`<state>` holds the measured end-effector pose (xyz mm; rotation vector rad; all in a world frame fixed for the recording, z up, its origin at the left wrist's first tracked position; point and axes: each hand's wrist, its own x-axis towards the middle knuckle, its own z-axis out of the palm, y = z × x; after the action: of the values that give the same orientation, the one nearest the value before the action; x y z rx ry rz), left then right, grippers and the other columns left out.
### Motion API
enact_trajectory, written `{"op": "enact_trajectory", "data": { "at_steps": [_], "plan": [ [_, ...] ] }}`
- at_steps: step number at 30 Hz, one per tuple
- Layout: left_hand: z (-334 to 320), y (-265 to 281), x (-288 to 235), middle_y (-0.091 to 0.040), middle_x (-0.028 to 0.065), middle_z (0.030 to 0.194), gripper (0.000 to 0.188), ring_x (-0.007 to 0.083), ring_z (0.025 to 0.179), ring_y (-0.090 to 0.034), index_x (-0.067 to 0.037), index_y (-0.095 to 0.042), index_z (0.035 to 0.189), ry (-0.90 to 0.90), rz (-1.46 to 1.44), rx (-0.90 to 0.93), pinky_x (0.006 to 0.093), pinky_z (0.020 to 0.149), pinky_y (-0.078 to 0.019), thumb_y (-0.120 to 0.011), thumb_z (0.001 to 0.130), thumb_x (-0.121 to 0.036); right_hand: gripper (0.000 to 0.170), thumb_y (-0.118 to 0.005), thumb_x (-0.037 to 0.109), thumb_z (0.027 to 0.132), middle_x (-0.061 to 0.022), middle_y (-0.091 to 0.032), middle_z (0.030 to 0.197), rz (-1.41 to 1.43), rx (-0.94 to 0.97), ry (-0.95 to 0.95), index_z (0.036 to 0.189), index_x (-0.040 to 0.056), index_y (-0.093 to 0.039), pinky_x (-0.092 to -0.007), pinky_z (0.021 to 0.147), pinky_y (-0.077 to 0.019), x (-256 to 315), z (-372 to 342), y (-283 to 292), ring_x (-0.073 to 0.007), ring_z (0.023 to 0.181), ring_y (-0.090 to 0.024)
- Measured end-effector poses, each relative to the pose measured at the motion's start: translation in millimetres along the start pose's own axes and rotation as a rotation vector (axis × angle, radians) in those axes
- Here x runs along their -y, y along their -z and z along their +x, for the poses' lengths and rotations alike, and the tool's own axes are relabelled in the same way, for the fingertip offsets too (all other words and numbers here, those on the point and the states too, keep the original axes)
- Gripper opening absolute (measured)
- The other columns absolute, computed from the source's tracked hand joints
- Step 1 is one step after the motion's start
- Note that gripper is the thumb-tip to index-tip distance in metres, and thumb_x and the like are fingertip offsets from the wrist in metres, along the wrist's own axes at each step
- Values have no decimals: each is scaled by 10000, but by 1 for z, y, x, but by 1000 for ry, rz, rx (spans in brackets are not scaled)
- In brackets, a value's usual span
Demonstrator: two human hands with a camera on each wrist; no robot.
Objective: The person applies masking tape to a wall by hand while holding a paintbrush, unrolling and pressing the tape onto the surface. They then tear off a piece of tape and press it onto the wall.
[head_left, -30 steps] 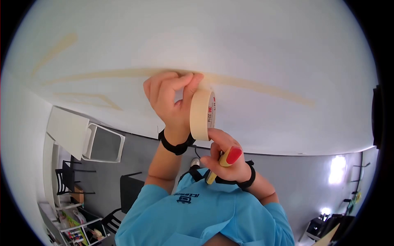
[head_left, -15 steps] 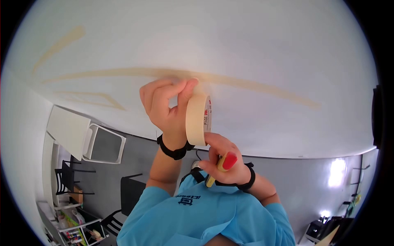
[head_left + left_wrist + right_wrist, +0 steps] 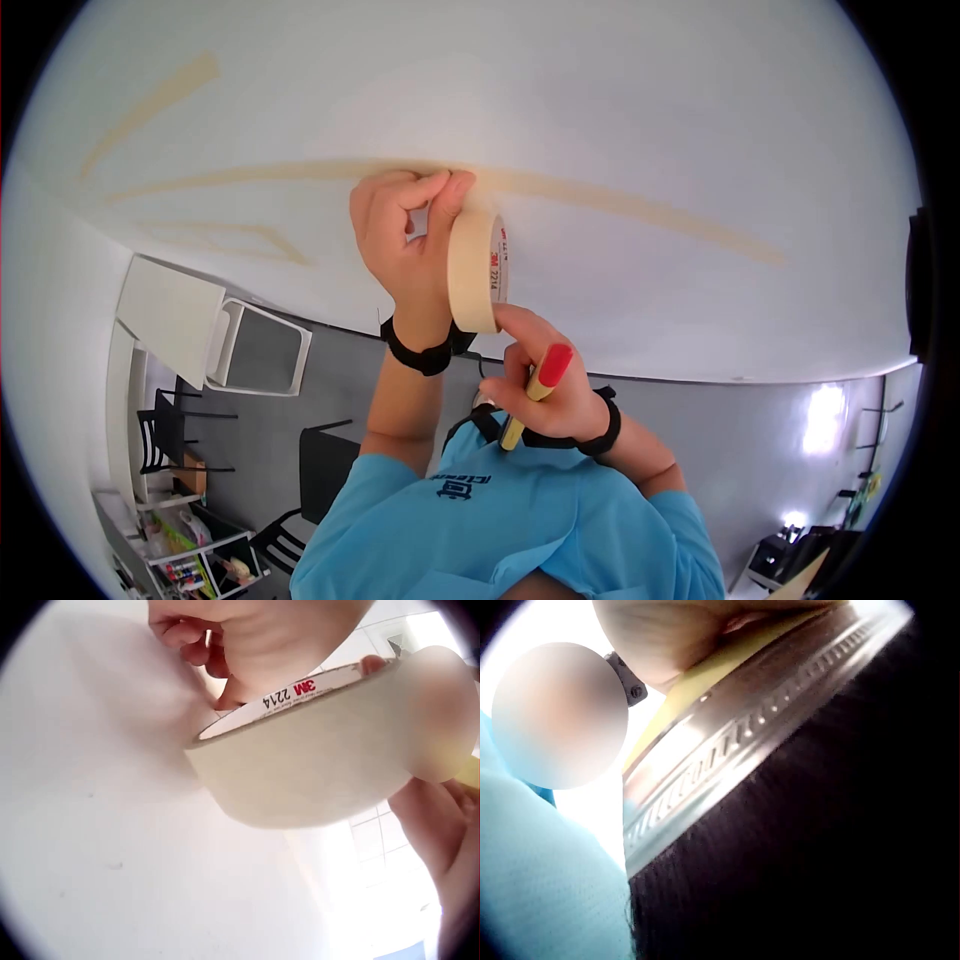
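Note:
My left hand [image 3: 400,235] is raised to the white wall, thumb and forefinger tips together at the lower edge of a long masking tape strip [image 3: 600,200]. A roll of masking tape [image 3: 472,275], marked 3M 2214 inside, hangs just right of that hand, with its loose end running up to those fingertips. Below, my right hand [image 3: 562,395] has its forefinger at the roll's lower rim. The same hand grips a flat paintbrush [image 3: 547,372] with a yellow, red-tipped handle. In the right wrist view the brush's metal ferrule [image 3: 705,769] and dark bristles [image 3: 780,855] point away from the palm.
More tape pieces [image 3: 150,115] are on the wall at left. Behind on the grey floor stand a white table [image 3: 170,310], a grey-topped white chair [image 3: 262,345], black chairs [image 3: 328,470] and a shelf unit [image 3: 190,545] with assorted items. Dark equipment [image 3: 790,555] stands at lower right.
My left fingertips dipped slightly below the wall strip, then moved back up against it. The tape roll and right hand shifted a little left and up with them. Both grips stay the same.

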<state>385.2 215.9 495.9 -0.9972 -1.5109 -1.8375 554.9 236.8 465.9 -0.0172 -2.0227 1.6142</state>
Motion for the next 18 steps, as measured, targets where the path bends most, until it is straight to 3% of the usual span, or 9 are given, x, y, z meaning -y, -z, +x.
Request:
{"op": "enact_trajectory", "data": {
  "at_steps": [2,4,7,10,13,16,18],
  "plan": [
    [2,0,1,-566,18,771,162,156,726,-475,-83,-631,790,-21,6,-30,283,590,-344,-769,720,-36,537,-688,29,762,-191,-540,1250,17,2,-40,1256,-26,-485,-355,933,-454,1,4,1,-322,1110,-561],
    [2,1,3,-566,5,753,161,140,715,-469,-90,-625,777,-50,24,-80,269,573,-319,-773,725,-54,542,-688,32,764,-186,-542,1244,-67,-9,95,1264,-21,-484,-353,921,-456,0,6,-2,-325,1091,-565],
    [2,0,7,-567,5,754,163,135,704,-469,-91,-625,778,14,-30,-66,264,558,-317,-778,727,-63,549,-691,28,757,-187,-538,1256,3,0,-37,1264,-18,-485,-356,931,-455,-3,8,-2,-328,1098,-563],
    [0,2,2,-568,2,755,157,129,697,-462,-92,-628,779,27,-49,-107,260,554,-314,-778,735,-74,545,-687,27,759,-183,-542,1248,-63,23,61,1264,-18,-486,-352,918,-459,-5,7,-1,-324,1079,-570],
    [2,-2,5,-568,2,758,158,123,679,-458,-91,-630,783,51,-105,-54,261,540,-310,-780,734,-78,543,-689,21,753,-181,-551,1239,-8,0,-53,1258,-18,-491,-353,912,-465,-1,9,-1,-320,1064,-582],
    [-2,1,0,-569,5,760,160,125,678,-459,-87,-629,791,29,-60,-86,256,546,-314,-777,735,-68,551,-689,30,756,-180,-563,1213,-66,18,80,1266,-19,-485,-353,895,-472,-3,5,2,-327,1035,-593],
    [0,-5,2,-568,5,759,163,124,680,-459,-87,-629,793,18,-72,-61,256,545,-313,-778,733,-63,547,-690,30,754,-183,-565,1209,-52,-2,33,1260,-20,-489,-355,892,-475,1,6,3,-330,1031,-595]
  ]
}}
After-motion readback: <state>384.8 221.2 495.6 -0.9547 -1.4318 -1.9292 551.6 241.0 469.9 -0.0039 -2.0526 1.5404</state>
